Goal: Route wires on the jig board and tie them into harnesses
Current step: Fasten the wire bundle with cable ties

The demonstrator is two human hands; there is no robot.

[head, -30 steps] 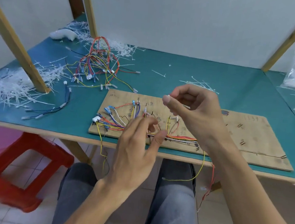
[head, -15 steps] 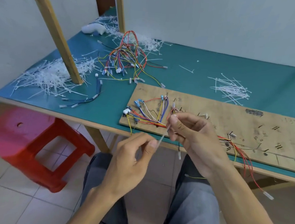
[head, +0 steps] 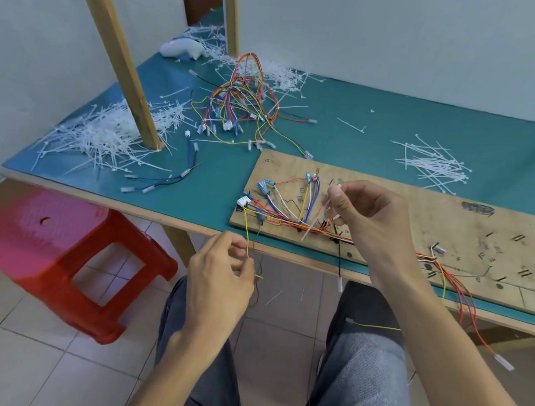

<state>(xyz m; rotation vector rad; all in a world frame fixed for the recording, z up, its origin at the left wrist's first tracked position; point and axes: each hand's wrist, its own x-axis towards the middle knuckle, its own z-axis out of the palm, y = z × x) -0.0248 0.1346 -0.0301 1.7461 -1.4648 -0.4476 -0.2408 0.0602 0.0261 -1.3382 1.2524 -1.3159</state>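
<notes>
A person's right hand (head: 371, 225) pinches a white cable tie (head: 314, 223) between thumb and forefinger over the bundled wires (head: 284, 221) at the left end of the plywood jig board (head: 451, 225), which lies along the near edge of the green table (head: 396, 117); just below that edge, the left hand (head: 218, 273) pinches a hanging yellow wire (head: 247, 233)

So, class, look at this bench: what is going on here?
A seated person is building a wire harness. The right hand pinches a white cable tie over the coloured wires laid on the wooden jig board. The left hand holds a yellow wire hanging off the board's near edge. The tie looks straight, not yet looped shut.
</notes>
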